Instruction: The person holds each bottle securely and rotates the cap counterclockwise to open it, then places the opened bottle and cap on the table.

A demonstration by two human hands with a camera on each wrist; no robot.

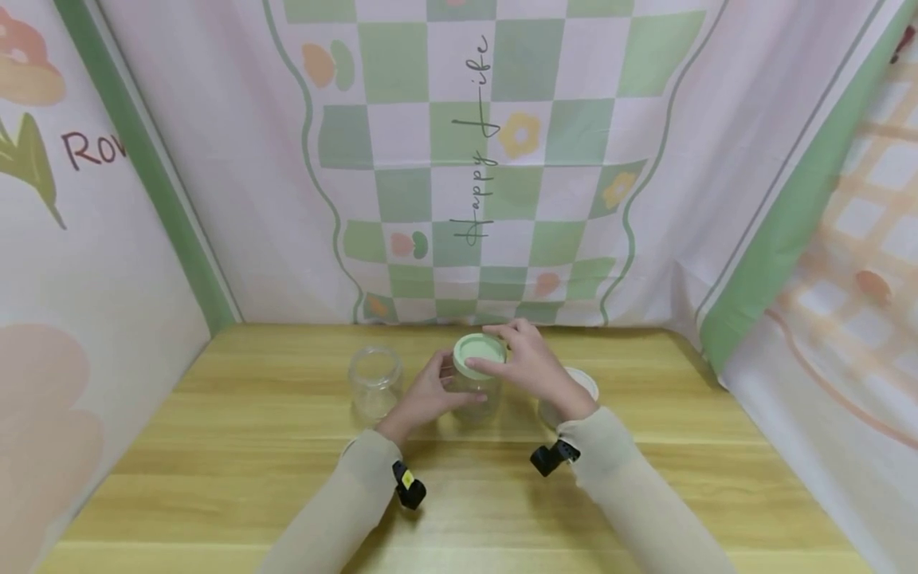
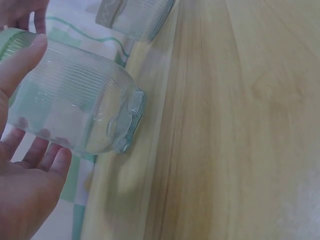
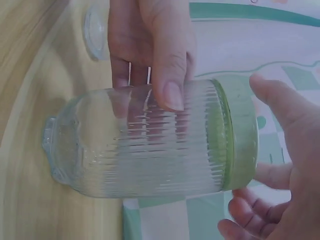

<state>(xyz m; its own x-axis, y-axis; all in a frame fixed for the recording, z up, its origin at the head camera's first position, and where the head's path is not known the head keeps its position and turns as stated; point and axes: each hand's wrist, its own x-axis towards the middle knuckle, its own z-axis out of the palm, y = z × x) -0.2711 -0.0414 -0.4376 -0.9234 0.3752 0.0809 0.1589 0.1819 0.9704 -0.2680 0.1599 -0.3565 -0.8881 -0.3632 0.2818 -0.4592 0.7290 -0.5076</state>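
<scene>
A clear ribbed glass jar (image 1: 479,408) with a light green lid (image 1: 479,355) on its mouth stands at the middle of the table's far part. My left hand (image 1: 428,396) holds the jar's body from the left side, thumb at the front and fingers behind. From the right, my right hand (image 1: 534,360) has its thumb and fingers spread round the lid's rim. In the right wrist view the lid (image 3: 243,132) sits flush on the jar (image 3: 145,150), thumb on one side of its edge and fingertips on the other. Nothing shows inside the glass.
An open glass jar (image 1: 376,383) without a lid stands left of my left hand. Another jar with a pale rim (image 1: 586,384) is partly hidden behind my right wrist. The wooden table (image 1: 237,446) ends at a checkered curtain (image 1: 459,191) along its far edge.
</scene>
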